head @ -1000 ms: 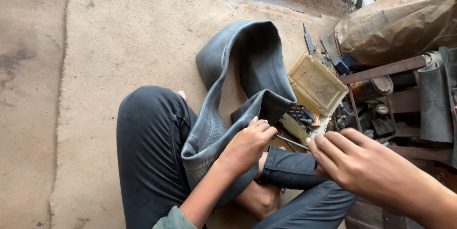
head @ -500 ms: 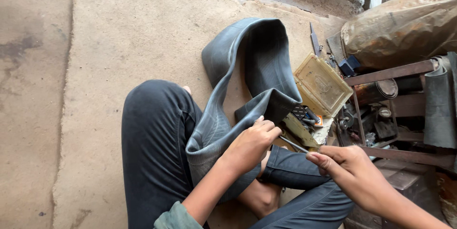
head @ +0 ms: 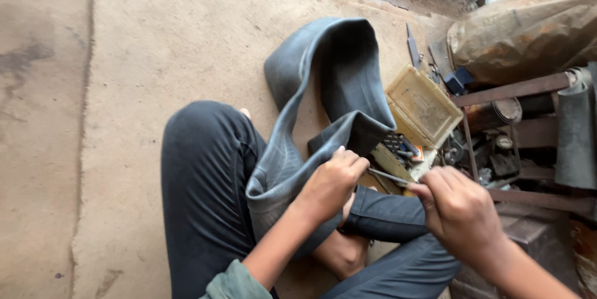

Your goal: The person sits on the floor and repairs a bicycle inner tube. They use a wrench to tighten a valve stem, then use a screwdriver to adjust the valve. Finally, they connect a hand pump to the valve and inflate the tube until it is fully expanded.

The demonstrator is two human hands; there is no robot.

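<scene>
Fingers [head: 348, 165] of the left hand [head: 329, 184] pinch the grey inner tube [head: 348, 81]; right hand [head: 460, 212] fingers pinch a thin metal tool [head: 388, 176] beside it.

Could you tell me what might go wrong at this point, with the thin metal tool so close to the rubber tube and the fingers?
The right hand holds a thin metal tool aimed at the left hand, which pinches the rubber tube; a slip could jab those fingers. The tip could also pierce or scratch the tube. The tube lies across the leg, so a slip might reach it too.
</scene>
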